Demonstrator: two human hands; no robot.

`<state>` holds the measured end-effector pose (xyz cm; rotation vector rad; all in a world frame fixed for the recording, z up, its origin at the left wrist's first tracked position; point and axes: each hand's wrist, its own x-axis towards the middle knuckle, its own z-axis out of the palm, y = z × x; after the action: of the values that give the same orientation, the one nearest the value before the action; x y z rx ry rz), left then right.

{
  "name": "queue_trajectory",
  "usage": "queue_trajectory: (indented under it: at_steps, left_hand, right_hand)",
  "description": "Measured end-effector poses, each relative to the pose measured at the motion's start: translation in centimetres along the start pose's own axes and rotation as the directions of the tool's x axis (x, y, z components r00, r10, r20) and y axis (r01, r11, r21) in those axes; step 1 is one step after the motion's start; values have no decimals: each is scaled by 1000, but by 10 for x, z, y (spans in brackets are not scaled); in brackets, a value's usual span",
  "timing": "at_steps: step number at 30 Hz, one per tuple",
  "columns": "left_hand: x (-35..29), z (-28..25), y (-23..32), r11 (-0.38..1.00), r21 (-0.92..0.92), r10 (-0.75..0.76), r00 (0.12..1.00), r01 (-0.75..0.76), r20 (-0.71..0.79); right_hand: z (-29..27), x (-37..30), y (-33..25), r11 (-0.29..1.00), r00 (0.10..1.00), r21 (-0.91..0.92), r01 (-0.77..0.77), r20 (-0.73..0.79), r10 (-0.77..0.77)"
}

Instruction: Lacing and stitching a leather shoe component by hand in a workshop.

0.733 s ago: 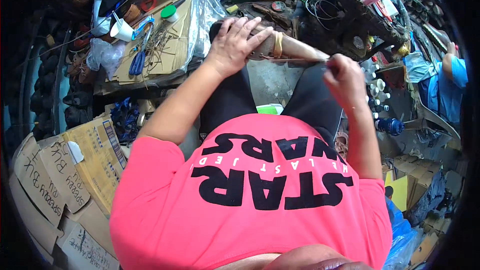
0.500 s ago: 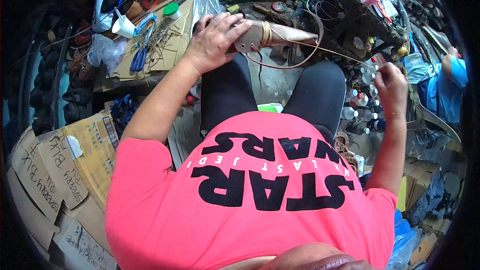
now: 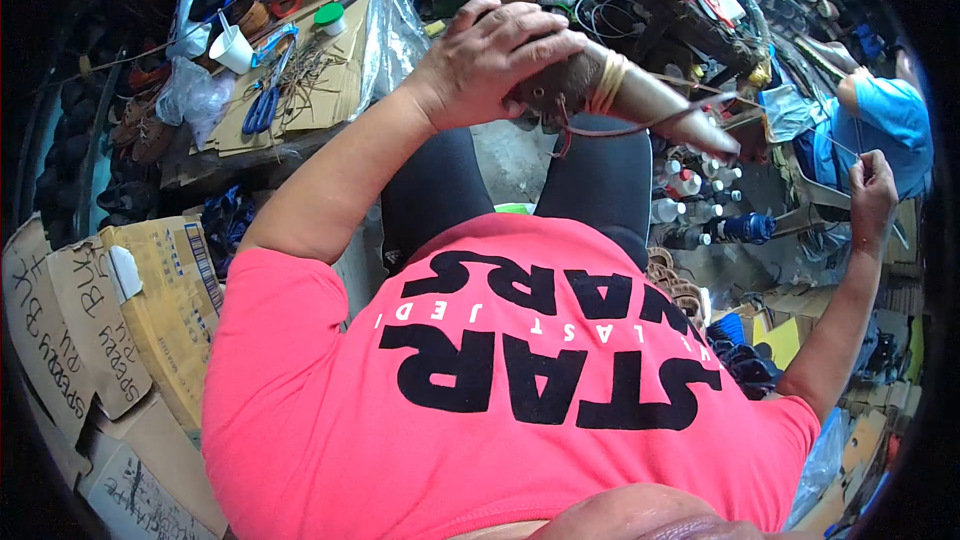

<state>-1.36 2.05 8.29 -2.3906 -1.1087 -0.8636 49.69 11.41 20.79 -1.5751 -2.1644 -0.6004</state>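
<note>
Over my knees, my left hand (image 3: 500, 55) is wrapped around the heel end of a brown leather shoe (image 3: 655, 105) with its toe pointing right. Eyelets show near my fingertips, and a tan band (image 3: 609, 82) is wound several times around the shoe's middle. A thin brown leather strip (image 3: 665, 126) trails across its side. Far out to the right, my right hand (image 3: 873, 185) is closed in a pinch on a thin thread (image 3: 825, 137) that appears to run back toward the shoe. Whether a needle is also in those fingers is too small to tell.
A cardboard-covered bench (image 3: 345, 70) at left holds blue-handled scissors (image 3: 262, 110), a white cup (image 3: 232, 48) and a green-lidded jar (image 3: 329, 19). Several bottles (image 3: 690, 210) stand on the floor right of my legs. Another person in a blue shirt (image 3: 885, 130) is close behind my right hand.
My right hand has swung farther out right and slightly down, drawing the thread longer. My left hand and the shoe have moved right, with the toe tipping down. The leather strip's wide loop has flattened.
</note>
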Motion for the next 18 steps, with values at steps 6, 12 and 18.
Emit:
queue_trajectory:
  at_steps: [6, 12, 18]
  left_hand:
    - [-7, -4, 13, 578, -690, -316, 899, 435, 302]
    - [-25, 4, 33, -479, -644, -139, 672, 597, 727]
    - [-41, 34, 41, -830, -379, -11, 668, 409, 744]
  right_hand:
    - [17, -35, -7, 967, 913, 207, -145, 406, 50]
    - [44, -61, -9, 851, 641, 386, -355, 764, -79]
    - [88, -62, 8, 552, 495, 438, -709, 867, -53]
